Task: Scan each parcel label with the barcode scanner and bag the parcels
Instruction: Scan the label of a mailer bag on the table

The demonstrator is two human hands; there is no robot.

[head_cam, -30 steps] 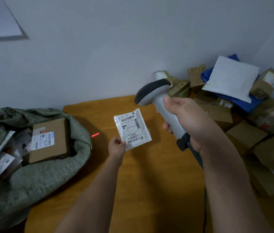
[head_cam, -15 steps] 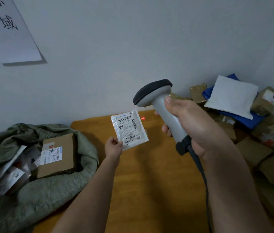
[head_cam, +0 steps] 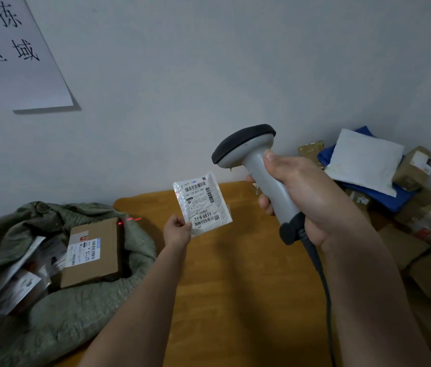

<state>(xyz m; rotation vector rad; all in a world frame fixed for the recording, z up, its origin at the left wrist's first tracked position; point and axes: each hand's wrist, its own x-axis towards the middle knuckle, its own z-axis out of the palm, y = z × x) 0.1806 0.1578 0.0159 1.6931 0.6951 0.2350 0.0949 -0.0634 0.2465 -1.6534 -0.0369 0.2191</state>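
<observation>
My left hand [head_cam: 176,231] pinches the lower left corner of a small white parcel [head_cam: 202,203], label facing me, held above the wooden table [head_cam: 235,287]. My right hand [head_cam: 307,197] grips the grey handle of the barcode scanner [head_cam: 255,165], its dark head pointing left just above and right of the parcel. The scanner's red laser line [head_cam: 131,220] falls on the edge of the brown box [head_cam: 92,252] and the green sack [head_cam: 58,311] at the left, not on the label. The sack lies open with several parcels inside.
A heap of cardboard parcels [head_cam: 420,247] fills the right side, with a white padded bag [head_cam: 365,161] on a blue one on top. A paper sign [head_cam: 13,54] hangs on the wall at upper left. The scanner's cable [head_cam: 322,282] runs down along my right forearm.
The red laser spot moved from beside the parcel's top right to the left, onto the box and sack edge. Both hands hold their places; the view tilted up.
</observation>
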